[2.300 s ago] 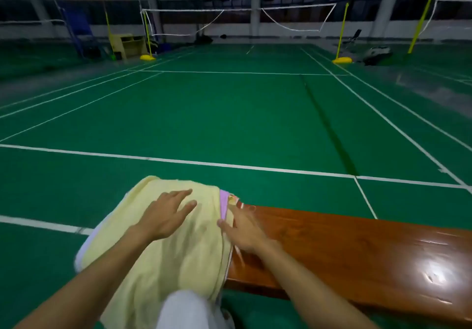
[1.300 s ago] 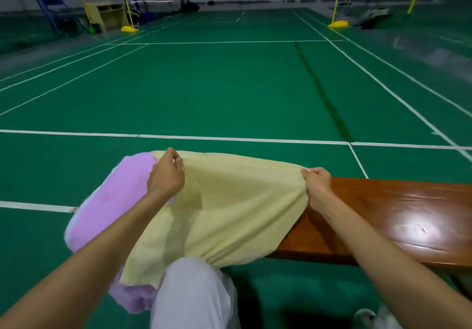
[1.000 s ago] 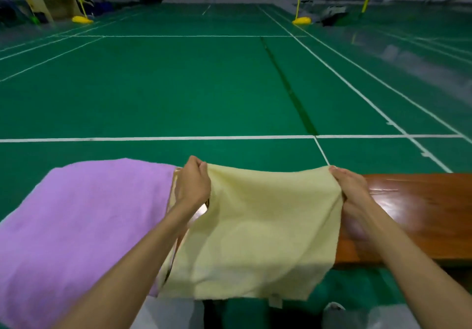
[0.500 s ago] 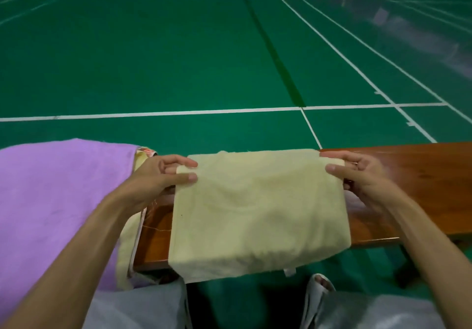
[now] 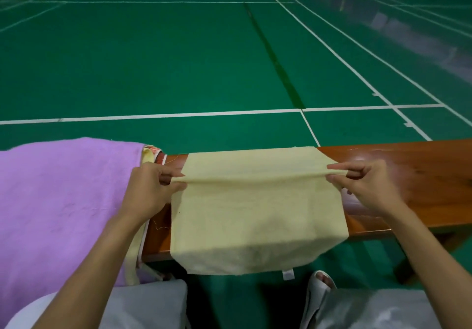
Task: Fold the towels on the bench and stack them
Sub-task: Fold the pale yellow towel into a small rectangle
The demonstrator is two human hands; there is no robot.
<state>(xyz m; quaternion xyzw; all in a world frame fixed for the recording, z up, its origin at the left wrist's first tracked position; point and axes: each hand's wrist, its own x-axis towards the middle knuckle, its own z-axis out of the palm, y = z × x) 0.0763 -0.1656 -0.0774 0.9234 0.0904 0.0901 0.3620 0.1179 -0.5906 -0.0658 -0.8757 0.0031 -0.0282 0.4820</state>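
The yellow towel [image 5: 255,216], draped over the worktop [image 5: 421,172] beside the purple towel [image 5: 63,201], is pinched along a raised fold at either end by the left grip [image 5: 150,190] and the right grip [image 5: 367,185].

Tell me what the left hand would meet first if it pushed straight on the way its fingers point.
The yellow towel it pinches: the left hand points right along the raised fold, with the right hand likely next.

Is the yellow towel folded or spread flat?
Partly folded: the left hand and right hand pinch a crease across the yellow towel, whose near edge hangs off the bench.
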